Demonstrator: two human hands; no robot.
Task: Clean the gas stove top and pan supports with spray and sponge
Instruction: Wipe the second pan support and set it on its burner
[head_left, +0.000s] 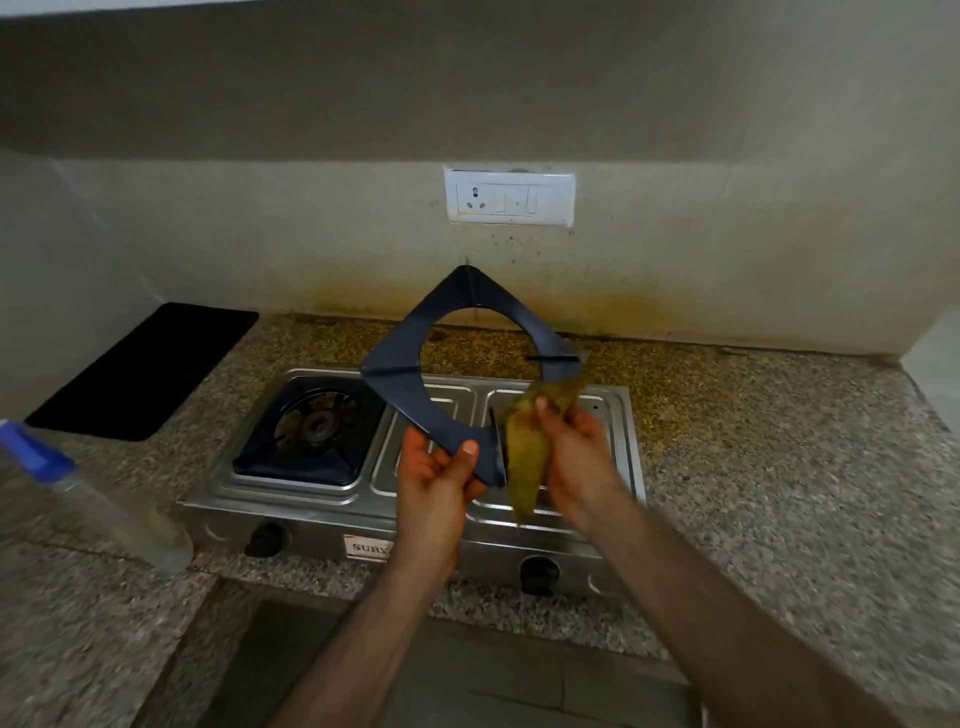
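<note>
Left hand (439, 478) grips the near corner of a dark blue pan support (410, 384), thumb curled over its top, holding it tilted up above the stove (608, 415). Right hand (576, 452) pinches a yellow-green sponge (527, 462), or maybe a cloth, since it blurs, against the support's right edge. On the left burner sits the second support (301, 467). At the far left of the counter (779, 467) stands my spray bottle (93, 499), beside a black mat (140, 369).
</note>
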